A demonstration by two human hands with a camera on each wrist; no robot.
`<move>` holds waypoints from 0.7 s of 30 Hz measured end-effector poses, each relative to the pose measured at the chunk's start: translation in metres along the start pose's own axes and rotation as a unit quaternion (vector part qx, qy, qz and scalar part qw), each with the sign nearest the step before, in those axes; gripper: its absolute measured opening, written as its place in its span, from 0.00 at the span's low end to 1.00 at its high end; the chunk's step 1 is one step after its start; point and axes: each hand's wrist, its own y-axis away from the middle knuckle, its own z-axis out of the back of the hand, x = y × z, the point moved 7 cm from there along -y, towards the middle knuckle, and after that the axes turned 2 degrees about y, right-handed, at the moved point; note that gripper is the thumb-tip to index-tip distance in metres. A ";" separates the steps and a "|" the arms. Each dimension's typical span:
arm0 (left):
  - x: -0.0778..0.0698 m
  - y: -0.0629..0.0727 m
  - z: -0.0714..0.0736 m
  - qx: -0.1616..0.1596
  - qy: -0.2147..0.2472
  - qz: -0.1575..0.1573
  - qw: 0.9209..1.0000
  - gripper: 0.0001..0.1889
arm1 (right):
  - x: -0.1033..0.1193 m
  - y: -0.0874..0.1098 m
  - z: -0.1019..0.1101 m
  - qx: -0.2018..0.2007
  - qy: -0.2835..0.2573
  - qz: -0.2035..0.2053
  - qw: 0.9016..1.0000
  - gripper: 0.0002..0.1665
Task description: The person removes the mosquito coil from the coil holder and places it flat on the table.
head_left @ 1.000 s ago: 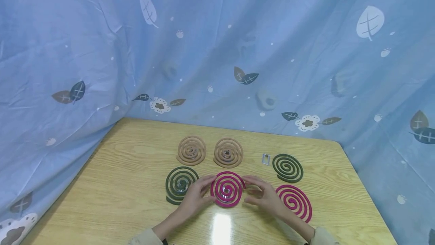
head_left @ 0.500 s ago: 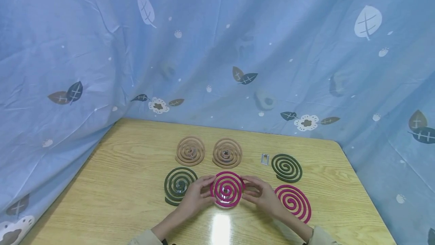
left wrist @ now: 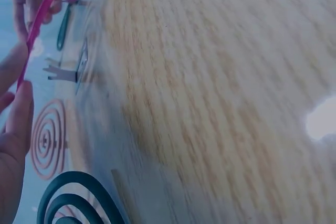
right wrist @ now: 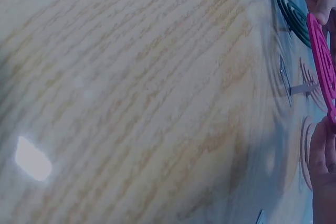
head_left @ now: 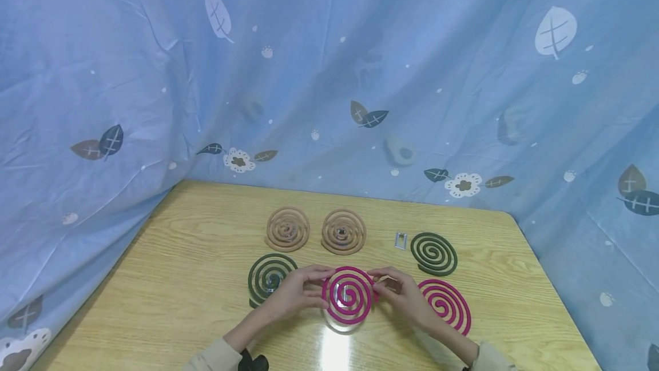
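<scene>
Both hands hold a pink mosquito coil (head_left: 350, 296) by its opposite edges, in the head view's lower middle. My left hand (head_left: 295, 292) pinches its left edge; my right hand (head_left: 403, 296) pinches its right edge. The wrist views show the coil edge-on, raised off the table. Beneath it, apart from the coil, a small metal stand (left wrist: 65, 74) with an upright prong sits on the table; the right wrist view shows this stand (right wrist: 302, 88) too. A dark green coil (head_left: 257, 278) on its own stand lies beside my left hand, which partly covers it.
Two brown coils (head_left: 281, 243) (head_left: 344, 250) rest on stands behind my hands. To the right lie another green coil (head_left: 434, 252), a bare metal stand (head_left: 401, 240) and a second pink coil (head_left: 441, 304) by my right forearm. A blue patterned curtain (head_left: 309, 74) surrounds the wooden table (head_left: 170, 291).
The pink coil has risen and shifted slightly right and toward me, its shadow now showing below it. Both hands moved with it, and the right fingers have closed onto its edge.
</scene>
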 end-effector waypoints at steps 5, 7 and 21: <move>0.003 -0.001 -0.006 0.045 0.006 0.017 0.999 0.33 | 0.005 -0.003 -0.005 0.059 0.022 0.016 0.998 0.21; 0.003 0.000 -0.008 0.060 0.004 0.021 0.998 0.33 | 0.006 -0.003 -0.007 0.080 0.027 0.014 0.996 0.21; 0.006 0.005 -0.011 0.055 0.010 -0.022 0.998 0.32 | -0.001 0.005 0.000 0.034 -0.066 -0.049 0.996 0.25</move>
